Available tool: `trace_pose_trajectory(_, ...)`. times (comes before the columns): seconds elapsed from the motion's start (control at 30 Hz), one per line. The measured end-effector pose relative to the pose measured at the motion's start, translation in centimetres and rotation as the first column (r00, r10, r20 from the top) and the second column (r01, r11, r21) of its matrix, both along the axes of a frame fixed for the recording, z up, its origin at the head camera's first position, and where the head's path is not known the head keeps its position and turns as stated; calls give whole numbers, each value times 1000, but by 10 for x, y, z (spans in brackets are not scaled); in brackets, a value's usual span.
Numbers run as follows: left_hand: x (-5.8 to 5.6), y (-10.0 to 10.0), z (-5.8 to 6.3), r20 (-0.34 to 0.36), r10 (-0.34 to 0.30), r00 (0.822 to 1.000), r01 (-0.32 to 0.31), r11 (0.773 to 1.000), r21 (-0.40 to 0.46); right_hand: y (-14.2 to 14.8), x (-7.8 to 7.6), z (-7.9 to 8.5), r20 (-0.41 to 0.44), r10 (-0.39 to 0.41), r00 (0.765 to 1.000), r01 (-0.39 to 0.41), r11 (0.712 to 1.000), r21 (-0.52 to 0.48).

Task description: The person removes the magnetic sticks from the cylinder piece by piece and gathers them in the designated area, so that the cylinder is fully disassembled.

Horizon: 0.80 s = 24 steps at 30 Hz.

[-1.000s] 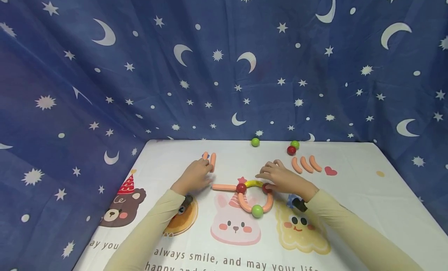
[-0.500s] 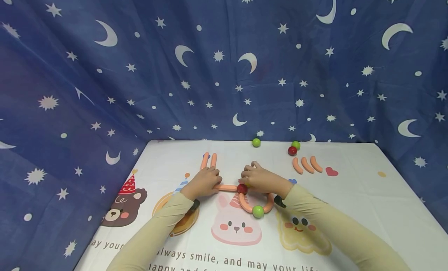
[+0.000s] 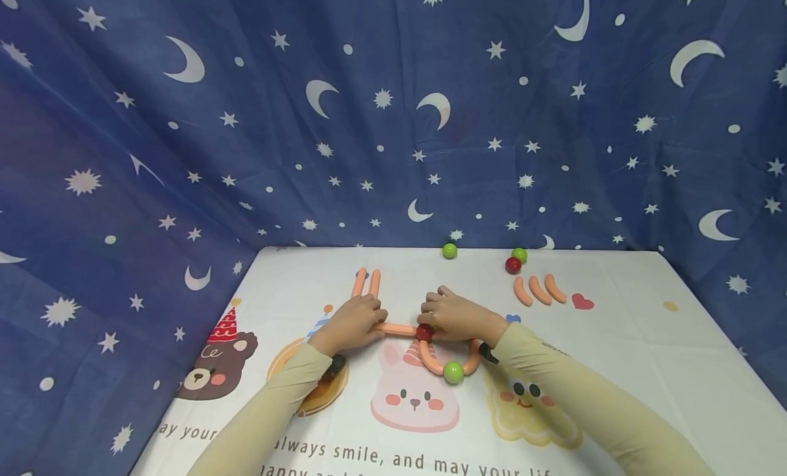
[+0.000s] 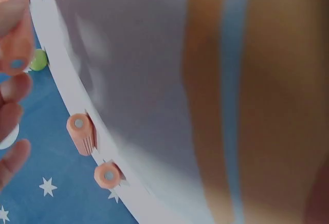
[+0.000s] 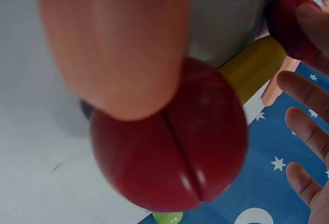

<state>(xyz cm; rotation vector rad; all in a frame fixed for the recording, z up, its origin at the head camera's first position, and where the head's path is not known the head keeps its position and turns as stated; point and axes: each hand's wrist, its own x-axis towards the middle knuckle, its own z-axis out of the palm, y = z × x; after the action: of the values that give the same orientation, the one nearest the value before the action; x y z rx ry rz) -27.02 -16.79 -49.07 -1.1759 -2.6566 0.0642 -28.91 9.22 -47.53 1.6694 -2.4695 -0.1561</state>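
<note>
My left hand [image 3: 353,320] pinches the outer end of a straight orange magnetic stick [image 3: 398,330]. The left wrist view shows the thumb on that stick [image 4: 19,44], a round metal spot in its end. At the stick's other end, my right hand [image 3: 458,315] grips a red ball [image 3: 424,332], its thumb on the ball [image 5: 280,26] in the right wrist view. From there a yellow curved stick [image 5: 254,70] runs to a second red ball [image 5: 169,147], both hidden under the hand in the head view. Two curved orange sticks [image 3: 428,356] and a green ball [image 3: 453,372] complete the ring.
Two straight orange sticks [image 3: 375,282] lie just beyond my left hand. At the back right are three curved orange sticks [image 3: 540,289], a loose red ball [image 3: 513,265] and a green ball [image 3: 519,255]. Another green ball [image 3: 449,250] sits by the blue curtain [image 3: 369,121].
My left hand has moved right and down onto the straight stick's end. My right hand has moved left from the ring's right red ball to its left one. Both have barely moved since half a second ago.
</note>
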Motion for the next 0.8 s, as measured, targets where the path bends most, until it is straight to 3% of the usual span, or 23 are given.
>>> trace_pose_trajectory(0.33,2,-4,1,-82,-84,993,89,994,66,-1,-1,-3,16,40,999,-40,999,-20)
trace_pose_trajectory(0.8,12,-2,0,-76,-152,985,158,985,74,-6,0,-5,35,-3,999,3,1000,-5)
